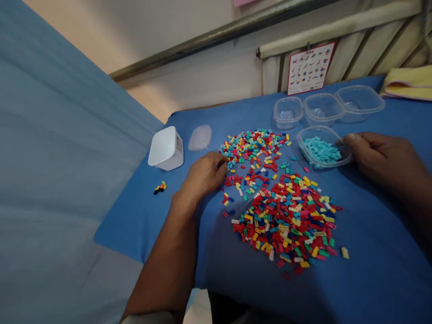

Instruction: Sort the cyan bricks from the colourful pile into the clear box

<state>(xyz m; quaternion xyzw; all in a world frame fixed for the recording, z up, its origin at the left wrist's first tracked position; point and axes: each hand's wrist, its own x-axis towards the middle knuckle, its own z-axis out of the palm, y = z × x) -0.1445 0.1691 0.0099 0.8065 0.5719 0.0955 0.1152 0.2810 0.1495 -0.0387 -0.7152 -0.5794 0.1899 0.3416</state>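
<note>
My right hand (383, 155) grips the right rim of a clear plastic container (332, 163), thumb on top. Light-blue toy bricks (321, 150) lie in that container. At the left edge of a pile of small mixed-colour bricks (254, 143), my left hand (209, 172) rests with its fingers curled together. Whatever its fingertips hold, if anything, is hidden. A bigger pile of red, yellow, green, white and blue bricks (290, 216) spreads nearer to me, with loose bricks scattered between the two piles.
Three clear containers (323, 108) stand in a row at the back. A white tub (167, 148), a clear lid (200, 137) and a few yellow and black bricks (160, 187) are on the left. A picture card (310, 67) and a folded yellow cloth (410, 83) are behind.
</note>
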